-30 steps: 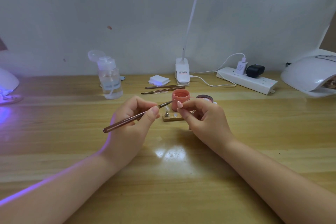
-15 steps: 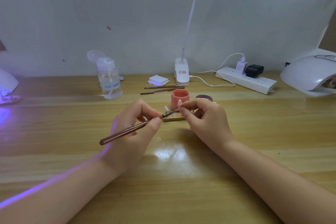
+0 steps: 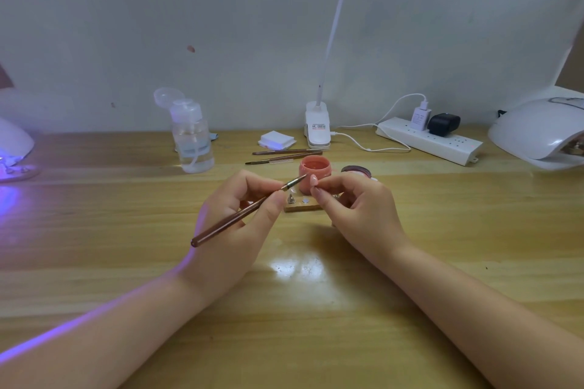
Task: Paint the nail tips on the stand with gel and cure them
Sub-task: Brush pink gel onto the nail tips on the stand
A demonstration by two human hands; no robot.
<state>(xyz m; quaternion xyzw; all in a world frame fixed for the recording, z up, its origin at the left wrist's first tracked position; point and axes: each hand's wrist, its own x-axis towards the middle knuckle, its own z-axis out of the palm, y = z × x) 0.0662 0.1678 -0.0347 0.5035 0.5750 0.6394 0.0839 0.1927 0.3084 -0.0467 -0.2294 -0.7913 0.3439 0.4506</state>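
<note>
Two hands busy: your left hand (image 3: 234,224) pinches the brush (image 3: 249,210), your right hand (image 3: 357,211) pinches a nail tip (image 3: 313,181) — now load gel from the open jar (image 3: 315,171).

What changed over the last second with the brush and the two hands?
The brush, gripped by the left hand, dipped toward the nail tip pinched in the right hand, then its bristles rose back to the pink jar's rim. Nothing was let go or picked up. The stand, jar and right hand stayed put.
</note>
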